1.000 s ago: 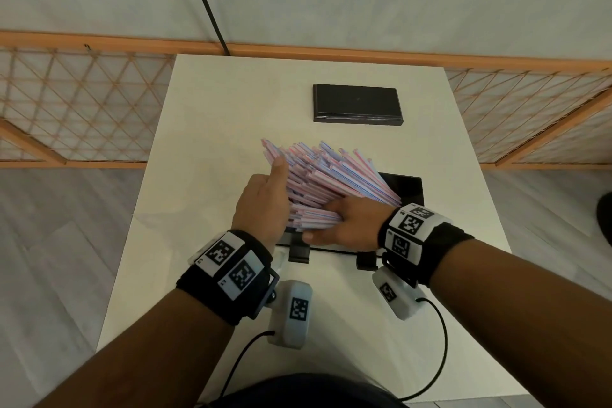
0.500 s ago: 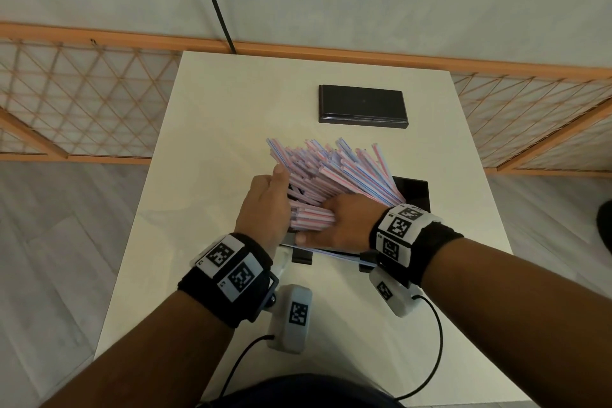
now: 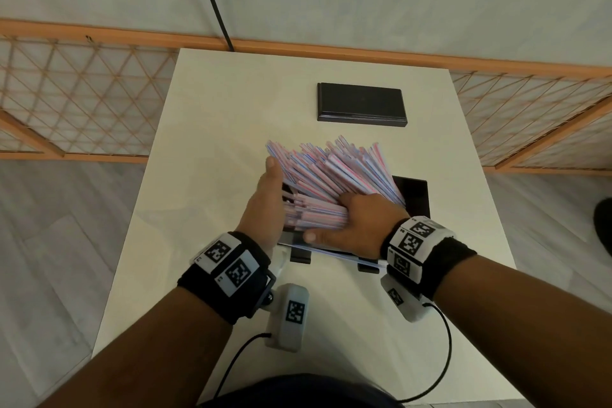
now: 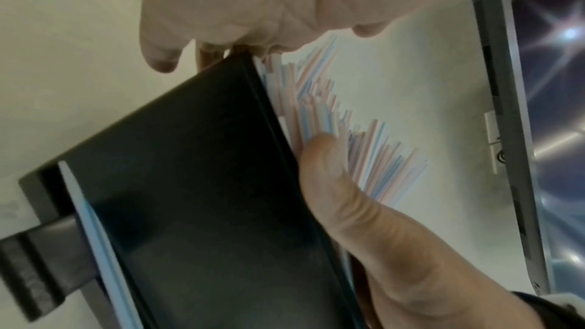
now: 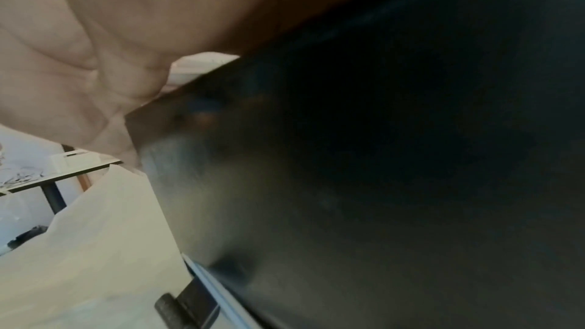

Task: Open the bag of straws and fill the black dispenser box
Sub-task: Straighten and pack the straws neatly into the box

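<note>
A thick bundle of pink, blue and white straws (image 3: 334, 175) lies fanned out over the open black dispenser box (image 3: 414, 195), its far ends pointing away from me. My left hand (image 3: 268, 202) rests flat against the bundle's left side with the thumb up. My right hand (image 3: 351, 225) lies over the bundle's near end and grips it, fingers dug in among the straws. In the left wrist view the straws (image 4: 364, 154) stick out past the box wall (image 4: 205, 184). The right wrist view shows only palm and the dark box (image 5: 379, 159).
The box's black lid (image 3: 361, 104) lies flat at the far middle of the white table (image 3: 212, 129). A pale blue-white strip (image 3: 334, 251) runs along the box's near edge. A wooden lattice rail (image 3: 82, 99) stands behind the table. Floor drops off on both sides.
The fan of straws has turned a little to the right and spread wider. Both hands stay at the bundle, the right one pressed slightly lower onto its near end.
</note>
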Available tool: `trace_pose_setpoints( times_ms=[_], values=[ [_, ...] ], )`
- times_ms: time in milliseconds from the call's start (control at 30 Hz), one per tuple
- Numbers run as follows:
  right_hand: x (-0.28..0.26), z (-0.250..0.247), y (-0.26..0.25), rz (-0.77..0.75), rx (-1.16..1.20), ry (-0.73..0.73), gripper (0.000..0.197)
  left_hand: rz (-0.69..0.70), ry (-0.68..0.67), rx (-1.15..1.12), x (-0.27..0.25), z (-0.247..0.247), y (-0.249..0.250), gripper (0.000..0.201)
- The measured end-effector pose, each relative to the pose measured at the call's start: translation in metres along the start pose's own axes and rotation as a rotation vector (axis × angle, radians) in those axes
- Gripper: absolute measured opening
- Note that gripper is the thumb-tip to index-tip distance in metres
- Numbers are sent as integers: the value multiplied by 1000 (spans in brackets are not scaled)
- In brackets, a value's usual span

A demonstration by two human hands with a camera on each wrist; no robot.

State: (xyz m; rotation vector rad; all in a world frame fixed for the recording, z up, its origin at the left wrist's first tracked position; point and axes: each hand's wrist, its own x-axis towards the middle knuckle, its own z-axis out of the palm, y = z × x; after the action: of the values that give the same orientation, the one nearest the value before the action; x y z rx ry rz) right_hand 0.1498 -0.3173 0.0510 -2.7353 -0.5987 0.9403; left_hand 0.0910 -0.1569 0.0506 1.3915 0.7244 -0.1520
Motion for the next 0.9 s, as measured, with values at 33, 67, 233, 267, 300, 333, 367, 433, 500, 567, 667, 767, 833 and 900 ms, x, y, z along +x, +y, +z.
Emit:
trace_pose_setpoints(
  times_ms=[33, 67, 233, 267, 300, 333, 367, 433, 500, 567, 667, 767, 833, 900],
  values=[
    [0, 2, 1, -2, 1, -6, 103, -10, -25, 39, -1, 1, 0, 91],
    [-1, 3, -1, 0, -9, -9, 102, -6, -40, 86, -1, 1, 0, 103],
    [-4, 5, -4, 14, -112, 109, 93, 39, -17, 201, 18, 0, -18, 130],
    [-5, 5, -4, 25, -131, 133, 91, 45, -5, 202, 18, -1, -19, 129],
    [-6, 5, -4, 31, -144, 149, 91, 29, -1, 171, 14, -1, -16, 128],
    [-7, 4, -3, 35, -145, 148, 91, 20, -6, 126, 9, -1, -12, 126],
    [-6, 3, -2, 26, -126, 144, 90, 4, -10, 55, 8, -1, -12, 121],
    [-5, 2, 0, -13, -36, 113, 83, -65, -11, -89, 7, -1, -10, 118],
    [-4, 3, 0, -62, 9, 82, 80, -128, -13, -174, 8, -3, -11, 121],
    [-5, 6, -2, -92, -25, 97, 77, -93, -42, -155, 8, -3, -10, 102],
    [-8, 11, -7, -56, -134, 115, 85, -47, -92, -42, 4, -3, -6, 110],
    [-11, 13, -12, 16, -218, 142, 94, -5, -83, 168, 13, -5, -8, 139],
    [-9, 14, -12, -16, -192, 160, 85, 1, -69, 242, 18, -10, -9, 140],
    [-7, 17, -11, -125, -99, 173, 63, -10, -79, 132, 11, -10, 0, 130]
  ],
)
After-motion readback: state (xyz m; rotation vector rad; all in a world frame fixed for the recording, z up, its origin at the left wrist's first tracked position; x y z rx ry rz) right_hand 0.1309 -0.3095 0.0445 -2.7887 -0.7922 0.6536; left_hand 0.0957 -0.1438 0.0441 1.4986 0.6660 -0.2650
